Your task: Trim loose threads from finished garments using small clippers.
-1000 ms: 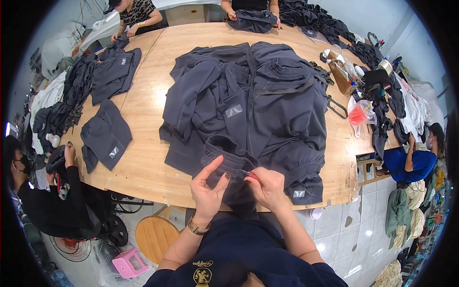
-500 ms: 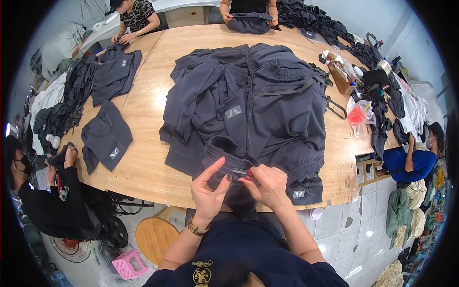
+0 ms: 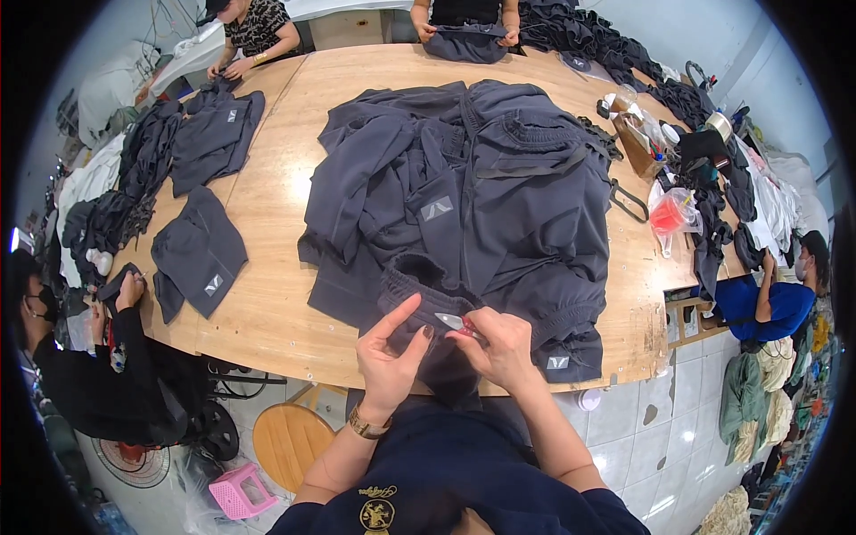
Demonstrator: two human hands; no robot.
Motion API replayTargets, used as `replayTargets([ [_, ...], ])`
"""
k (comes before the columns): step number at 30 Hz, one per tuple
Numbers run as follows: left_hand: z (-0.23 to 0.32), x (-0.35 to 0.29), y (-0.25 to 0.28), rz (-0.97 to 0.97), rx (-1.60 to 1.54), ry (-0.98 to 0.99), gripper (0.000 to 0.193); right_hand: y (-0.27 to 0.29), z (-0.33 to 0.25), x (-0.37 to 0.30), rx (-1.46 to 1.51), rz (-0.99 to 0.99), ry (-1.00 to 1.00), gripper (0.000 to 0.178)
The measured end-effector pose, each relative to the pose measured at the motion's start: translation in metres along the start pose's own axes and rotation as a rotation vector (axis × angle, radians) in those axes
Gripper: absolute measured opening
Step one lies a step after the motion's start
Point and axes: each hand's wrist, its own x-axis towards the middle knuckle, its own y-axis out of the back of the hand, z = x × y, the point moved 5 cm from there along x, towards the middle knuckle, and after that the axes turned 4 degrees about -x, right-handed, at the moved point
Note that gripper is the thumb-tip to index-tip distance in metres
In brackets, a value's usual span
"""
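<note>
My right hand [image 3: 497, 346] is closed on a pair of thread snips [image 3: 455, 323] with a red handle and a short pale blade pointing left. The blade lies over the gathered elastic edge [image 3: 417, 278] of a dark grey garment. At that garment's left side is my left hand [image 3: 390, 357], thumb and forefinger spread apart over the cloth, its other fingers mostly hidden. Beneath both hands lies a heap of dark grey garments [image 3: 535, 223], with elastic waistbands and small light patches. A thread cannot be made out.
Dark grey garments [image 3: 198, 254] lie on the wooden table [image 3: 276, 187] to the left. At the right are a plastic bag with something red [image 3: 670, 214] and a brown box [image 3: 635, 147]. Several people work around the table. A round wooden stool [image 3: 292, 446] stands below left.
The snips' blade has turned and shows broader, now pointing left above the cloth. My right hand has shifted slightly left. My left hand is nearly still.
</note>
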Motion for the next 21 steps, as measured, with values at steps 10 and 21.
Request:
replayTargets([
  [10,-0.003,-0.001,0.002,-0.004,0.015,-0.001,0.04,-0.003,-0.002,0.0,0.013,-0.038,0.006,0.03],
  [21,-0.012,0.005,0.009,-0.002,-0.173,0.064,0.039,-0.015,0.045,-0.012,0.796,0.233,-0.547,0.019],
])
